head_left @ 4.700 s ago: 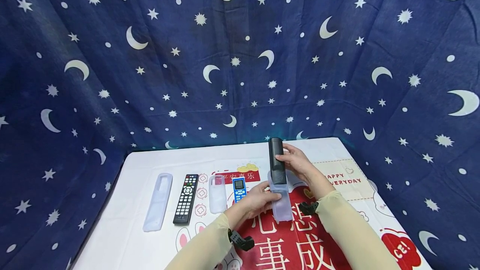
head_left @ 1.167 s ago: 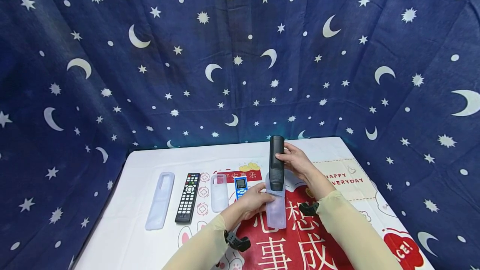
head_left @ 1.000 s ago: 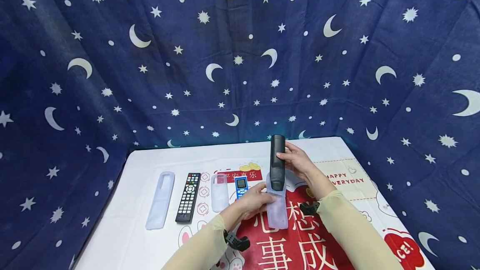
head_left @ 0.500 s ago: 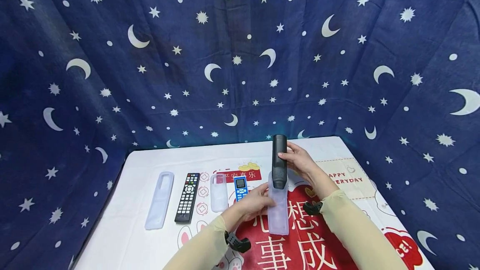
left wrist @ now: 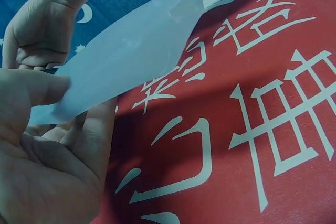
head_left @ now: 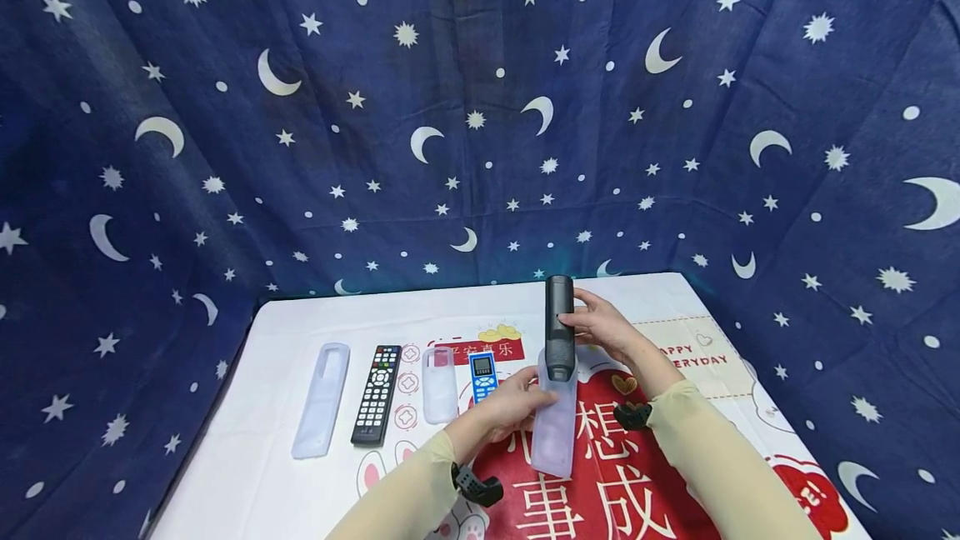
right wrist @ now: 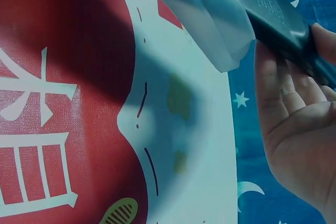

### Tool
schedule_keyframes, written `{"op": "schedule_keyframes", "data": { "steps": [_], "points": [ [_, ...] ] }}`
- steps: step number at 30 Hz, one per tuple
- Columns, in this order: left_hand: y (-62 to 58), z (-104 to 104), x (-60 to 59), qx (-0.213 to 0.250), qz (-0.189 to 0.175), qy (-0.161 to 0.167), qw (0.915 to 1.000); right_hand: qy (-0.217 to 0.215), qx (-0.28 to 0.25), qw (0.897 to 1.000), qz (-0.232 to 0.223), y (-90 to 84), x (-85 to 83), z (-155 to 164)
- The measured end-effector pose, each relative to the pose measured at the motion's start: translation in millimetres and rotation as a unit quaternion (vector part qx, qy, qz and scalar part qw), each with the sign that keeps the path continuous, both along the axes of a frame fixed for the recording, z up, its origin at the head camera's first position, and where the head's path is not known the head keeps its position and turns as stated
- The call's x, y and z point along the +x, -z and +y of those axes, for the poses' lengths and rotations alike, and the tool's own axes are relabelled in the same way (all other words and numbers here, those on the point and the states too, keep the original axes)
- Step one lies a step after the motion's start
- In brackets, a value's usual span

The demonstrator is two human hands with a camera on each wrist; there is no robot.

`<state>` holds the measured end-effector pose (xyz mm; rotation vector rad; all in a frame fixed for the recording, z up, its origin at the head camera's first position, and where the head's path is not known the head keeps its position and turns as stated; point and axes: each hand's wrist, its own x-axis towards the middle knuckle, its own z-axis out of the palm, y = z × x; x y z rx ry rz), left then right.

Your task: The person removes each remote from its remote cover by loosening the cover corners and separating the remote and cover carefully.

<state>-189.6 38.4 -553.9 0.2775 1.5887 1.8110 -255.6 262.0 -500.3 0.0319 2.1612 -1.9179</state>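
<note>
My right hand (head_left: 600,326) holds a black remote control (head_left: 559,323) between thumb and fingers, its back side showing. The lower end of that remote sits at the mouth of a translucent silicone remote cover (head_left: 553,432). My left hand (head_left: 513,402) pinches the cover near its upper part, thumb on top. In the left wrist view the cover (left wrist: 131,40) stretches away from my thumb, its far end hanging free above the cloth. From the right wrist, the remote (right wrist: 273,17) slants into the open end of the cover (right wrist: 210,19); how deep it goes is hidden.
To the left lie a long translucent cover (head_left: 321,401), a black remote with many buttons (head_left: 377,396) and a short translucent cover (head_left: 439,386). A small blue remote (head_left: 483,375) lies partly behind my left hand. A printed cloth covers the table (head_left: 225,473); a starry curtain (head_left: 420,257) hangs behind.
The right hand and remote have dropped slightly over the last half second. Against the oldest frame, the cover's lower end now hangs nearer to me. The things lying on the left have stayed put.
</note>
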Motion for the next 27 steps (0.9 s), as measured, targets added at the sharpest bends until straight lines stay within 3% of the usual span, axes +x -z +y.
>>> {"op": "schedule_keyframes", "data": {
  "steps": [6,15,18,27],
  "points": [
    [0.1,-0.6,2.0,-0.027,0.000,0.005,0.9996,0.014,0.005,1.000,0.021,-0.4,-3.1,4.0],
    [0.4,-3.5,4.1,-0.035,-0.003,0.006,0.9994,0.088,-0.027,0.993,0.080,-8.4,-8.1,21.7],
    [-0.5,-5.4,3.3,-0.039,-0.007,0.005,0.9992,0.101,-0.006,0.990,0.095,-10.9,-5.9,26.2],
    [-4.5,-8.7,-0.9,-0.030,-0.023,-0.013,0.9992,0.072,0.074,0.987,0.126,-10.7,1.2,24.1]
  ]
}}
